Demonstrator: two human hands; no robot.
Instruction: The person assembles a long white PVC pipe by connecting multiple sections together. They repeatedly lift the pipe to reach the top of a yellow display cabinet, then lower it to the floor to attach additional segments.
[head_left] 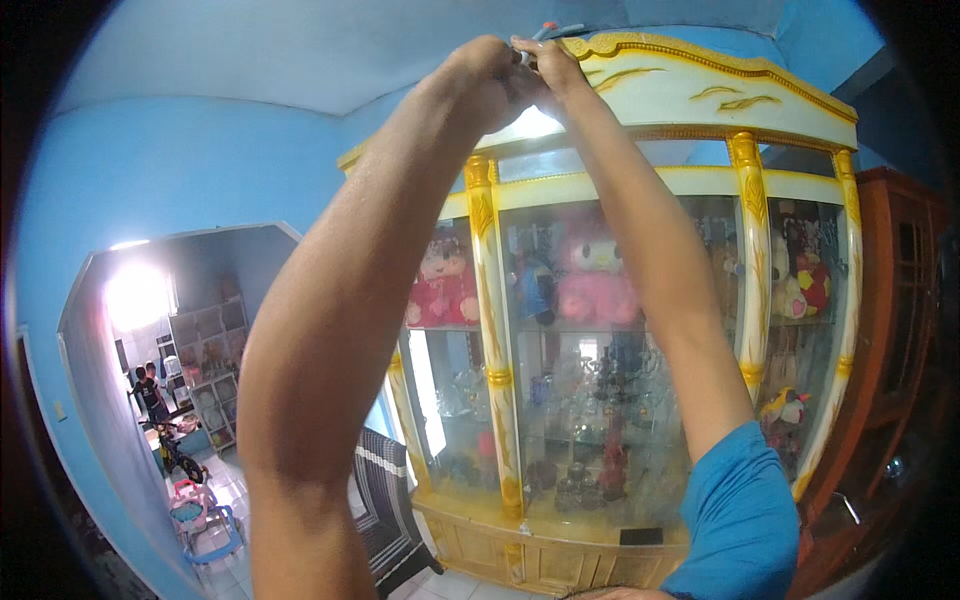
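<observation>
Both my arms reach up above head height, in front of the top of a white and gold display cabinet (685,95). My left hand (493,82) is closed, its fingers mostly hidden behind its back and wrist. Touching it or very close by, my right hand (553,68) pinches with thumb and finger. Between the two hands shows a bit of a small white piece (525,57), too small to name. A bright white patch (535,122) glows just below the hands; whether it is a lamp or a reflection, I cannot tell.
Behind the cabinet's glass stand plush toys (595,270) and glassware (590,390). A brown wooden cabinet (895,330) is at the right. A dark striped chair (385,510) stands low in front. Through a doorway at left are a person (150,395), a small bike (180,455) and a baby walker (205,525).
</observation>
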